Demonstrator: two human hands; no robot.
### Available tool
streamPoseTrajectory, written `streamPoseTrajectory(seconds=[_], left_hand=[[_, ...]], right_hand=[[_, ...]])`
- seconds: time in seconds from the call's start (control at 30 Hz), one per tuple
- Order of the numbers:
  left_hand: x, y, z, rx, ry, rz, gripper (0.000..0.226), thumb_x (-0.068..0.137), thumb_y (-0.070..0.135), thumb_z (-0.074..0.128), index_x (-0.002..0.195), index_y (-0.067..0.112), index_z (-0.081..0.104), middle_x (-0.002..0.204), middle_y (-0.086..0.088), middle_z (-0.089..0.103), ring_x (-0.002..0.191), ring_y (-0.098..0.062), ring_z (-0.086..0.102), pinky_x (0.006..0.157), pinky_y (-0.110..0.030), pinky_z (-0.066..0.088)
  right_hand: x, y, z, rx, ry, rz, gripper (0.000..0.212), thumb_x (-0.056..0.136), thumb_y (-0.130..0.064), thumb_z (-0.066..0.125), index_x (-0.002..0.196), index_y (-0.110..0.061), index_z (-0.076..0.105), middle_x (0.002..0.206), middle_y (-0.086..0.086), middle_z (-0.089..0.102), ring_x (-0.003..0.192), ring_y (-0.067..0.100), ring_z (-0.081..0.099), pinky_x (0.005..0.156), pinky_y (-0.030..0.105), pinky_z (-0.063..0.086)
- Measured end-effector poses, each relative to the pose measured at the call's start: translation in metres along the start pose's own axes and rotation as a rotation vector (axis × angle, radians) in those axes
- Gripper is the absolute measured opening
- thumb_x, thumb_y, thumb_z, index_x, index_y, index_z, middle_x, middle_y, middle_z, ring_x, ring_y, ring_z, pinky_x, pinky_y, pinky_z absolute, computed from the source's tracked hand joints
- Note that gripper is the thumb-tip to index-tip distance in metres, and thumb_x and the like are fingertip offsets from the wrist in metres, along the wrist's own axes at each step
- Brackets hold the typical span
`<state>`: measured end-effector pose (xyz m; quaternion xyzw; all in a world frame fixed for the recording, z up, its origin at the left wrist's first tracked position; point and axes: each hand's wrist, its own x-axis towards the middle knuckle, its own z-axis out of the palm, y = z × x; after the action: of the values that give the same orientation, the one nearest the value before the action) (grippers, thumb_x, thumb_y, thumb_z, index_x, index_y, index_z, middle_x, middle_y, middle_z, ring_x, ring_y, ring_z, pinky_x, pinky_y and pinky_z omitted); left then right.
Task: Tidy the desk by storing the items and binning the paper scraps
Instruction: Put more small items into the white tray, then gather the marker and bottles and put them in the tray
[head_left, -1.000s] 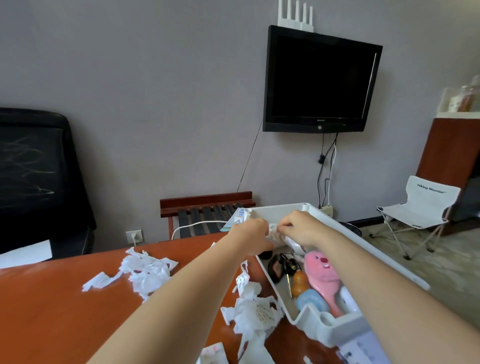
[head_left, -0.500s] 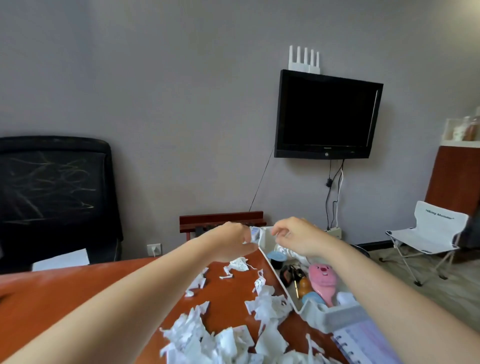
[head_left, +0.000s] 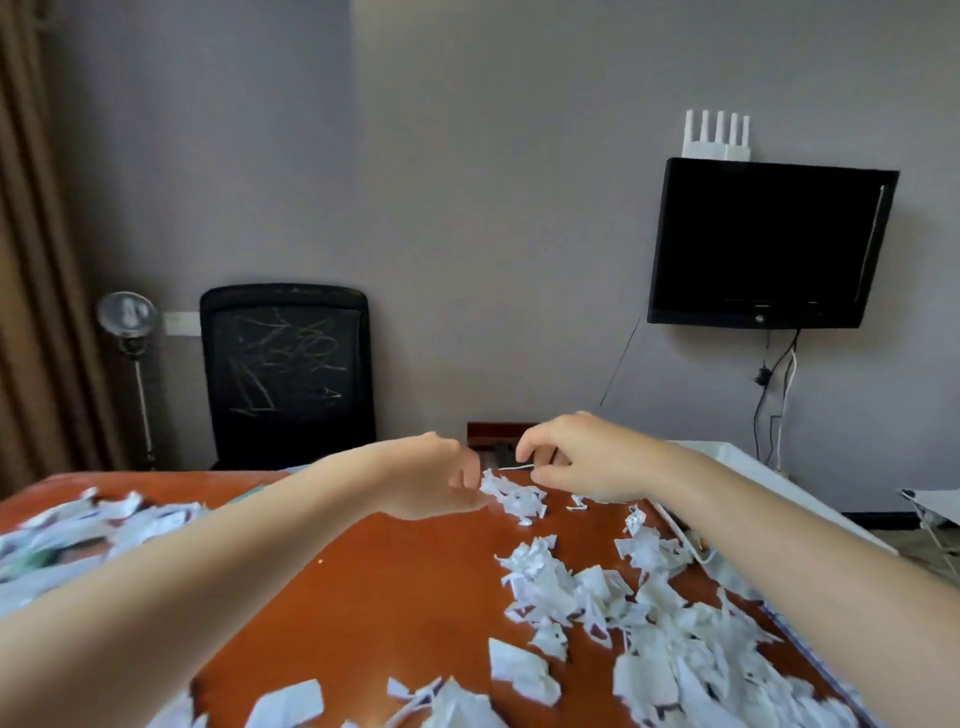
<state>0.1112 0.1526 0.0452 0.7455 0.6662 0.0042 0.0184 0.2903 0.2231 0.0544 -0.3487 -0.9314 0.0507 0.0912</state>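
Head view: left hand (head_left: 436, 475), right hand (head_left: 576, 457) by paper scraps (head_left: 514, 498), print unreadable.

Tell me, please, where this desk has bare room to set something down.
The widest bare patch of desk lies mid-table, bordered by the left forearm, the small scrap pile at the far edge and the big scrap heap on the right. That heap and the left-edge scraps are the crowded parts.

Soft diffuse room light, moderately bright, no hard shadows; faint sheen on desk (head_left: 395, 587); thin glare streak on TV (head_left: 769, 244) right edge; paper scraps (head_left: 78, 525) at left smeared by motion blur; curtain (head_left: 36, 260) bowed by wide-angle distortion.
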Motion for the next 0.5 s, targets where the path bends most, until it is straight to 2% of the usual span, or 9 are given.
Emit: streamPoseTrajectory(seconds=[0.2, 0.5], left_hand=[[-0.081, -0.043, 0.015, 0.026, 0.005, -0.116, 0.037, 0.095, 0.044, 0.044, 0.123, 0.024, 0.054, 0.116, 0.006, 0.062, 0.1, -0.012, 0.061, 0.088, -0.029, 0.053], [-0.182, -0.131, 0.077, -0.06, 0.01, -0.327, 0.03, 0.095, 0.043, 0.044, 0.118, 0.027, 0.056, 0.122, 0.006, 0.058, 0.105, -0.011, 0.057, 0.09, -0.029, 0.051]], right_hand=[[0.009, -0.069, 0.017, -0.045, -0.055, -0.121, 0.027, 0.094, -0.028, 0.051, 0.12, -0.025, 0.057, 0.109, -0.007, 0.063, 0.092, 0.009, 0.056, 0.082, 0.028, 0.049], [0.039, -0.156, 0.088, 0.014, -0.104, -0.252, 0.028, 0.096, -0.028, 0.051, 0.124, -0.028, 0.054, 0.117, -0.005, 0.06, 0.098, 0.008, 0.057, 0.078, 0.019, 0.049]])
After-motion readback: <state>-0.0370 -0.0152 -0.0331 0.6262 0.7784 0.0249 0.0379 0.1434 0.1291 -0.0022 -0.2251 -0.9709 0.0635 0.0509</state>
